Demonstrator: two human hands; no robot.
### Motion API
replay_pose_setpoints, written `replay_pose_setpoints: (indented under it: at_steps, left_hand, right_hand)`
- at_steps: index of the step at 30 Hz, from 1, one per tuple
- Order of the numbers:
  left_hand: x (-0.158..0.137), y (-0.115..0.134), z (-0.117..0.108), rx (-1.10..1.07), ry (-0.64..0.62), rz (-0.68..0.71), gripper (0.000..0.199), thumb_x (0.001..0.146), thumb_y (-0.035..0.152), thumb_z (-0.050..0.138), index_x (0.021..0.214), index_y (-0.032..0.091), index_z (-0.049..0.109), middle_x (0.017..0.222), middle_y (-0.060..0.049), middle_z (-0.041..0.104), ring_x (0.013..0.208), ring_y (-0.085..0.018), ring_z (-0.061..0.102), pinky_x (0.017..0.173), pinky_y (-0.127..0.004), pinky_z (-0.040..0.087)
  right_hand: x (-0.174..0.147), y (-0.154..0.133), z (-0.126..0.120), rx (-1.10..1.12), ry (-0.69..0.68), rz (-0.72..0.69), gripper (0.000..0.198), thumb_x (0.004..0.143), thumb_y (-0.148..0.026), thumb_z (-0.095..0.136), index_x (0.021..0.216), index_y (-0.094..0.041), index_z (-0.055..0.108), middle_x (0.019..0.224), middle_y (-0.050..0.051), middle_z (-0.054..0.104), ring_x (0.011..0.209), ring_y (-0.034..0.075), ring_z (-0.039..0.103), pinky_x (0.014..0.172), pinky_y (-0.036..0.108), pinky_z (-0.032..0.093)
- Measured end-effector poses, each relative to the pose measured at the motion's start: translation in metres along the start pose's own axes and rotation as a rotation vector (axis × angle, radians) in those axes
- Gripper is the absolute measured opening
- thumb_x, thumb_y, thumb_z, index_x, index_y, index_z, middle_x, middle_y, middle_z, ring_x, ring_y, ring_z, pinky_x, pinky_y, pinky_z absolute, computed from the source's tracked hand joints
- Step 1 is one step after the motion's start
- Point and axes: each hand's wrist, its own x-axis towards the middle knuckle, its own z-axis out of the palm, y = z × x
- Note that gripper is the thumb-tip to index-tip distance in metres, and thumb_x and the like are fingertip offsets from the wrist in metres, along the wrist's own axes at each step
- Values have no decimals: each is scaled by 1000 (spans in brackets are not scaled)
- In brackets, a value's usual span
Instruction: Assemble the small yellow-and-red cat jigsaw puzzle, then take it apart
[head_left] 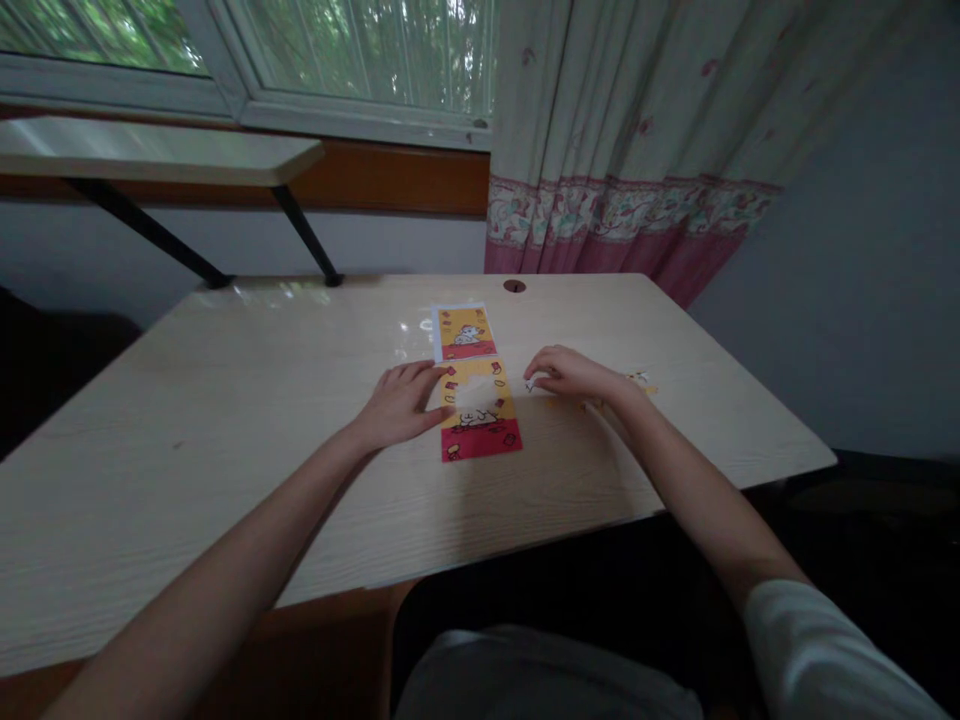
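A yellow and red paper picture puzzle [481, 438] lies on the desk, with a bare, pale gap in its upper middle. Just behind it is a smaller reference picture [466, 332] showing a white animal on yellow and red. My left hand [403, 402] rests at the puzzle's left edge, fingers apart, thumb and fingertips touching it. To the right of the puzzle, my right hand [566, 373] pinches a small white puzzle piece [530, 384] just above the desk. Other loose pieces [640, 379] lie behind my right forearm, partly hidden by it.
The wooden desk [300, 400] has a round cable hole [514, 286] near its back edge. A raised shelf [157, 150] on dark legs stands at the back left. A patterned curtain [600, 210] hangs behind the desk beside a window.
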Motion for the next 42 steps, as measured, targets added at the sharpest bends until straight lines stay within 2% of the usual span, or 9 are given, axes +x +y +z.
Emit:
replay_pose_setpoints:
  at_steps: [7, 13, 16, 21, 26, 30, 35, 42]
  left_hand:
    - [1, -4, 2, 2, 20, 4, 69, 76, 68, 39, 127, 21, 44, 133, -11, 44, 117, -31, 43, 96, -49, 34]
    - [2, -5, 4, -11, 14, 5, 70, 76, 68, 40, 127, 20, 44, 133, -11, 44, 118, -32, 42, 97, -51, 33]
    - [2, -5, 3, -17, 11, -1, 70, 76, 67, 41, 127, 20, 44, 132, -11, 45, 118, -32, 42, 97, -50, 32]
    - [1, -4, 2, -27, 18, 8, 70, 75, 67, 41, 126, 20, 45, 132, -11, 45, 118, -32, 42, 97, -50, 33]
    - [1, -2, 2, -16, 16, 17, 70, 76, 67, 40, 127, 20, 44, 132, -12, 44, 118, -31, 42, 97, -49, 33]
    - [0, -1, 2, -26, 19, 9, 69, 75, 67, 41, 128, 22, 43, 134, -11, 43, 119, -31, 41, 97, -49, 33]
    - [0, -1, 1, -27, 17, 9, 68, 76, 65, 43, 127, 21, 44, 133, -11, 44, 120, -31, 40, 98, -48, 32]
    - [0, 1, 0, -20, -9, -13, 69, 76, 65, 42, 129, 21, 42, 135, -12, 42, 121, -31, 38, 99, -48, 30]
  right_hand:
    - [0, -2, 4, -30, -28, 80, 16, 77, -19, 58, 91, -12, 63, 92, 9, 62, 87, 17, 53, 80, 27, 39]
    - [-1, -4, 3, 49, -6, 121, 11, 74, -18, 60, 83, -12, 61, 83, 6, 62, 76, 13, 52, 71, 23, 37]
    - [-2, -8, 0, 202, 29, 166, 9, 73, -20, 60, 79, -13, 60, 74, 3, 60, 67, 11, 52, 64, 22, 37]
    - [5, -22, 1, 621, 120, 243, 13, 70, -24, 63, 75, -13, 58, 64, -1, 56, 58, 8, 50, 56, 20, 37]
    - [21, -43, 17, 869, 165, 284, 14, 70, -23, 65, 79, -13, 61, 66, 0, 61, 60, 8, 54, 58, 21, 42]
    - [30, -59, 32, 849, 189, 303, 12, 70, -20, 65, 80, -14, 65, 69, 1, 64, 64, 9, 57, 61, 22, 45]
    - [36, -71, 45, 705, 176, 281, 10, 74, -20, 63, 82, -15, 67, 74, 2, 66, 66, 9, 59, 63, 21, 46]
    - [35, -78, 45, 520, 170, 229, 8, 75, -16, 62, 81, -16, 67, 77, 1, 68, 69, 9, 60, 64, 19, 45]
